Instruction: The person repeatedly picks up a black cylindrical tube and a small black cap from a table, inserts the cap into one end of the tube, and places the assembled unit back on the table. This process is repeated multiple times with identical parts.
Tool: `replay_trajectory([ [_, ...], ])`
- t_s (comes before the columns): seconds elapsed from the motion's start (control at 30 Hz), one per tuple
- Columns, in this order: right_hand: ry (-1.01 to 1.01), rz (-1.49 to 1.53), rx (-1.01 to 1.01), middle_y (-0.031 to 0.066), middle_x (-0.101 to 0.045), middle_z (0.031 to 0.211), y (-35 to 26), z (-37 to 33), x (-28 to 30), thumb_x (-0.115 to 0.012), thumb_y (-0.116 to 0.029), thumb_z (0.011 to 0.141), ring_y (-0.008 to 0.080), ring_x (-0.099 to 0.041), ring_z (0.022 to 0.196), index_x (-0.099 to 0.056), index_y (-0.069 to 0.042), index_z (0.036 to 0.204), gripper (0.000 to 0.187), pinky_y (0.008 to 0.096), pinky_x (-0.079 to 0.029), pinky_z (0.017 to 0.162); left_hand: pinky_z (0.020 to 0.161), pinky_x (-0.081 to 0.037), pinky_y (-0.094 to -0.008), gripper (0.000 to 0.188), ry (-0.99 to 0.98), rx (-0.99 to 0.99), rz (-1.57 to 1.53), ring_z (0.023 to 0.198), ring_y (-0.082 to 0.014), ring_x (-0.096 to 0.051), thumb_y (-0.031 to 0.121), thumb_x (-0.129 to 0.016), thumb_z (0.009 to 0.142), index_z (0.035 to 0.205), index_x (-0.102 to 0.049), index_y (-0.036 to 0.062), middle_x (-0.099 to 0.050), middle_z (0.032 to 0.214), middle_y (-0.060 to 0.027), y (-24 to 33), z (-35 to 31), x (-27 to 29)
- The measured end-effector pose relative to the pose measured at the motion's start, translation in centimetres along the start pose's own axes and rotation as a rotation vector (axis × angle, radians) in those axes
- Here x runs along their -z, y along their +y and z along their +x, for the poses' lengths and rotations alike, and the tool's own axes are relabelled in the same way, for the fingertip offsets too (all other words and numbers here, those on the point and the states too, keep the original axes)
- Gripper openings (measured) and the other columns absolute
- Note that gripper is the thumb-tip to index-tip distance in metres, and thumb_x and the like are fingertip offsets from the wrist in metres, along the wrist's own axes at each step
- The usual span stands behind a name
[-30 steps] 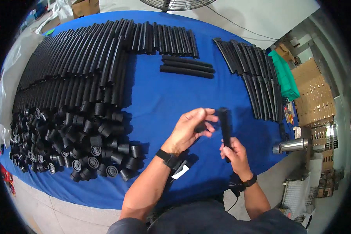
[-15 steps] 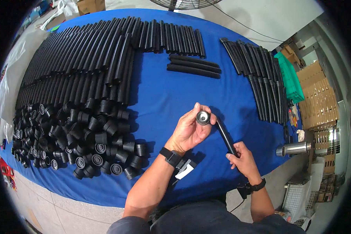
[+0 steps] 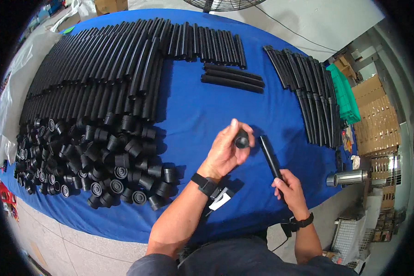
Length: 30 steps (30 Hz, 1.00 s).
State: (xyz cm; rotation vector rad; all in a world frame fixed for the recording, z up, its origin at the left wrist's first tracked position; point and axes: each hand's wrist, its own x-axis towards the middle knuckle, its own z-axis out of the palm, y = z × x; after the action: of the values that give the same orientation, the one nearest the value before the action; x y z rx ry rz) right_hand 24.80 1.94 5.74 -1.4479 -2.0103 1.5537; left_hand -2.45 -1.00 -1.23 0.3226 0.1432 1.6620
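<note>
Black straps [image 3: 204, 184] circle both wrists [image 3: 210, 172], and the short-sleeved shirt [image 3: 225, 260] is dark.

the left hand [image 3: 226, 149] sat just right of the frame's centre, palm partly upturned, fingers [image 3: 247, 128] curled in a grip. lower and farther right, the right hand [image 3: 291, 191] was closed. both forearms [image 3: 177, 221] angled up from the lower edge.

No lettering, number or sign can be read, whether on the black cap [image 3: 242, 140] in the left hand [image 3: 223, 152], the black tube [image 3: 271, 157] in the right hand [image 3: 290, 190], or the white patch [image 3: 220, 202] near the left wrist [image 3: 207, 173].
</note>
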Motion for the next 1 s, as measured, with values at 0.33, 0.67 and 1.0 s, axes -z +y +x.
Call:
replay_trajectory([
  [0.33, -0.299, 0.387, 0.032, 0.0069, -0.062, 0.081, -1.3, -1.0, -5.2, -0.05, -0.027, 0.11, 0.0102, -0.053, 0.054, -0.049, -0.001, 0.14, 0.039, 0.0245, -0.042, 0.046, 0.071, -0.048, -0.0347, 0.055, 0.282, -0.127, 0.1, 0.079, -0.0187, -0.054, 0.066, -0.048, 0.102, 0.107, -0.061, 0.0127, -0.054, 0.086, -0.0037, 0.1, 0.2, -0.7],
  [0.67, -0.31, 0.605, -0.131, 0.0059, -0.061, 0.078, -1.2, -0.9, -7.1, -0.049, -0.034, 0.111, 0.0115, -0.054, 0.052, -0.05, -0.004, 0.139, 0.041, 0.0242, -0.041, 0.043, 0.067, -0.057, -0.0384, 0.061, 0.318, -0.118, -0.018, 0.076, -0.0222, -0.06, 0.067, -0.044, 0.102, 0.094, -0.062, 0.009, -0.055, 0.083, -0.0065, 0.5, 0.3, -0.6],
  [1.0, -0.187, 0.206, -0.06, 0.0014, -0.056, 0.075, -2.1, -0.7, -7.6, -0.05, -0.027, 0.111, 0.0066, -0.05, 0.05, -0.05, -0.008, 0.149, 0.042, 0.0229, -0.039, 0.041, 0.053, -0.055, -0.0331, 0.052, 0.504, -0.224, 0.184, 0.058, -0.017, -0.059, 0.058, -0.048, 0.106, 0.09, -0.057, 0.0096, -0.055, 0.076, -0.0035, -0.1, 0.4, -0.8],
])
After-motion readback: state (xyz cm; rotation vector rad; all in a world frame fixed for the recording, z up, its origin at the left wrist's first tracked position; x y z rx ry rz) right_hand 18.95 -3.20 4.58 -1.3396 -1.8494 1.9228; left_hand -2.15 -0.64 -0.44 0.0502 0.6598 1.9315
